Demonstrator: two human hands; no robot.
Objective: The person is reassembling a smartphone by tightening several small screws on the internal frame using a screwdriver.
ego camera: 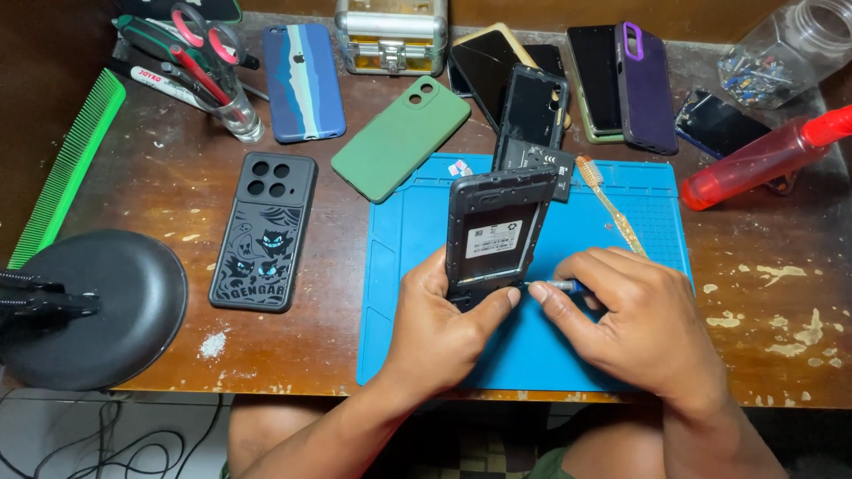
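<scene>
My left hand (444,324) grips the lower end of an opened dark phone (497,226), held tilted above the blue work mat (417,257), its back cover off and a white label showing inside. My right hand (635,324) pinches a small screwdriver (555,286) with a silver and blue shaft. Its tip touches the phone's lower right edge, next to my left thumb.
On the wooden table lie a green phone case (399,136), a blue striped case (303,82), a black cartoon case (264,231), several phones at the back, a toothbrush (612,204), a red bottle (763,160), a green comb (71,164), a metal box (390,35), a tool cup (232,106) and a black lamp base (98,306).
</scene>
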